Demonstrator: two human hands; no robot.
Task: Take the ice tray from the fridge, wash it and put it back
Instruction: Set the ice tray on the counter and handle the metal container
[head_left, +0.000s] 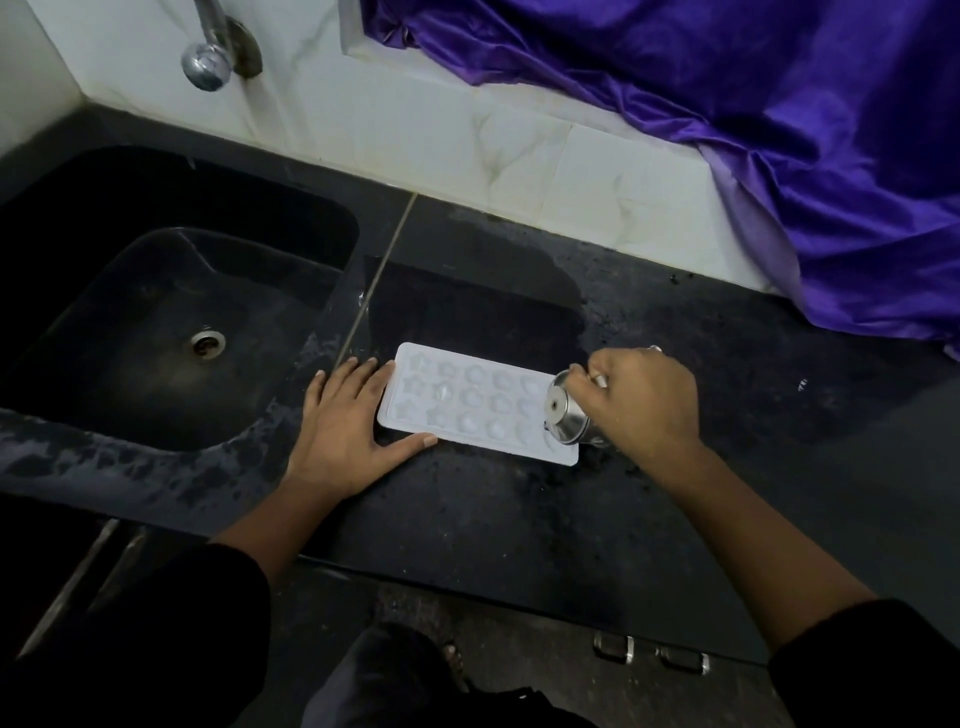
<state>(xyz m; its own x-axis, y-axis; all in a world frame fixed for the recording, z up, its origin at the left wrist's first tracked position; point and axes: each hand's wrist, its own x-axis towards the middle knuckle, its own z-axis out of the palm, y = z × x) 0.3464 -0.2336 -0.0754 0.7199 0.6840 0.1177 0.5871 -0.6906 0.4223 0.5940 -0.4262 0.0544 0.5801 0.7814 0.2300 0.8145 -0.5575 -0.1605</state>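
Note:
A white ice tray with star and shell shaped cells lies flat on the black counter, just right of the sink. My left hand lies flat on the counter with straight fingers and thumb touching the tray's left end. My right hand grips a small steel cup, tilted on its side with its mouth over the tray's right end. Whether water is running out of it, I cannot tell.
A black sink with a metal drain fills the left side, with a chrome tap above it on the white tiled wall. Purple cloth hangs over the back right. Cabinet handles show below the counter edge.

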